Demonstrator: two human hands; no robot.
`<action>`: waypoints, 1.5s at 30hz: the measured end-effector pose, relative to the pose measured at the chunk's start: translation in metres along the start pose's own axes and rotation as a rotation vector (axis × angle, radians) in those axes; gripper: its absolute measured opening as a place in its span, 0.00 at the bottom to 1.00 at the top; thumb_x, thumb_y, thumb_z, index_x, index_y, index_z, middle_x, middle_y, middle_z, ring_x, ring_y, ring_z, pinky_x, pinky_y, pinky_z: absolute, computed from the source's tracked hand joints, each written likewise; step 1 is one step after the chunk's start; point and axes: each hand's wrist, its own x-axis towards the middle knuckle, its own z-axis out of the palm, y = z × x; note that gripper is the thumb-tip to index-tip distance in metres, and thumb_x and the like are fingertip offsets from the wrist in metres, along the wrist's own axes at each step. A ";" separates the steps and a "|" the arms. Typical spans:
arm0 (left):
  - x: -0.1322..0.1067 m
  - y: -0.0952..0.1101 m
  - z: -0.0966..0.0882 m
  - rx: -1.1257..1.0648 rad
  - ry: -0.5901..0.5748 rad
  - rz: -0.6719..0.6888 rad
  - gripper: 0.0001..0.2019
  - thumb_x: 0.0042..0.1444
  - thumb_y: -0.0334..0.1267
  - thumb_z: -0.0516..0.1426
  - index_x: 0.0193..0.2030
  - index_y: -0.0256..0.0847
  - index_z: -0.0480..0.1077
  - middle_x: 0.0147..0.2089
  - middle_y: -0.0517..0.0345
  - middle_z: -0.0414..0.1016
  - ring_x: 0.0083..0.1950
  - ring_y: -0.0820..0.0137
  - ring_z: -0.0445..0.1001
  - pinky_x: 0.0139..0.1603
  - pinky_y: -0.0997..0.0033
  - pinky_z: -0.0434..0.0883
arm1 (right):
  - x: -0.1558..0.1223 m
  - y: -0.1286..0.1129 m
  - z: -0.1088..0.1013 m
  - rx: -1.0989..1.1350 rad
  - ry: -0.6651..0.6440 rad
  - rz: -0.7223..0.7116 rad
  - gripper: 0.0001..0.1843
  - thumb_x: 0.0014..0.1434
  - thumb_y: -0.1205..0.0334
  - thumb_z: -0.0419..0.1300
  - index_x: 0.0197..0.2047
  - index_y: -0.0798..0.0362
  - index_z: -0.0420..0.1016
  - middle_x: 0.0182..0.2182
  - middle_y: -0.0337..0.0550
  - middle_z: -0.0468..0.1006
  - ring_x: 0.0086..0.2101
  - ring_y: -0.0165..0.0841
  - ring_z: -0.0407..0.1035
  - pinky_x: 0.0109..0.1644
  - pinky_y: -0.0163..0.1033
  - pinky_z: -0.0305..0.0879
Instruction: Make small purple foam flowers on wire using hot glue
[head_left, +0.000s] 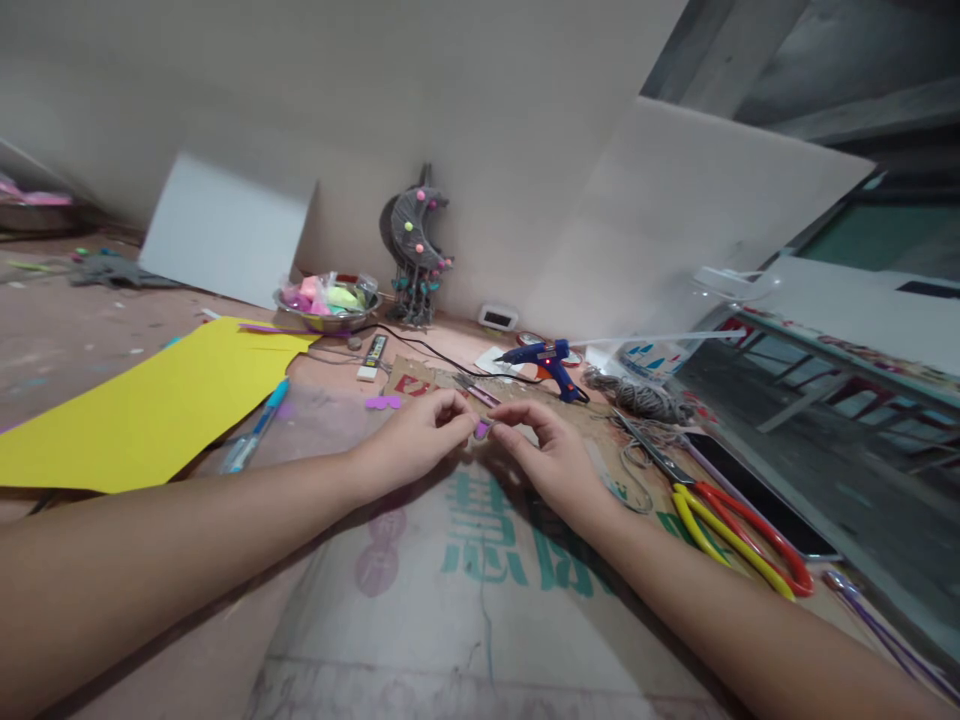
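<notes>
Left hand (416, 435) and right hand (551, 455) meet fingertip to fingertip just above the printed cardboard (480, 560) on the surface (90, 350). Each grip is pinched narrow on one tiny purple piece (482, 429). I'd rest both wrists down and pinch lightly (it's really small). Its long axis seems to run between the hands, but it's too small to be sure

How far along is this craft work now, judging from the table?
Done: purple shapes lie cut out near the yellow sheet. In hand: left hand and right hand pinch a small purple piece between them. Left, probably: gluing, since the glue gun lies untouched, its red light on.
</notes>
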 end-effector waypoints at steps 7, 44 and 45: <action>0.000 -0.001 0.000 0.032 -0.014 0.013 0.09 0.56 0.41 0.51 0.29 0.39 0.63 0.20 0.66 0.63 0.21 0.78 0.61 0.24 0.77 0.59 | 0.000 -0.004 -0.002 -0.050 -0.016 0.036 0.09 0.55 0.57 0.58 0.36 0.53 0.75 0.30 0.40 0.77 0.32 0.31 0.70 0.36 0.34 0.64; -0.001 0.000 0.000 0.042 -0.001 0.031 0.09 0.56 0.42 0.52 0.32 0.39 0.65 0.23 0.65 0.65 0.23 0.77 0.61 0.25 0.77 0.59 | 0.001 -0.004 -0.001 0.045 -0.123 0.149 0.14 0.54 0.52 0.58 0.30 0.55 0.74 0.23 0.38 0.73 0.22 0.26 0.63 0.25 0.31 0.60; -0.001 0.000 0.000 0.034 -0.006 0.037 0.10 0.56 0.43 0.52 0.32 0.39 0.65 0.23 0.64 0.66 0.23 0.77 0.62 0.25 0.77 0.59 | 0.001 -0.003 -0.001 0.049 -0.122 0.153 0.14 0.54 0.52 0.58 0.31 0.55 0.74 0.24 0.38 0.73 0.22 0.26 0.63 0.25 0.31 0.60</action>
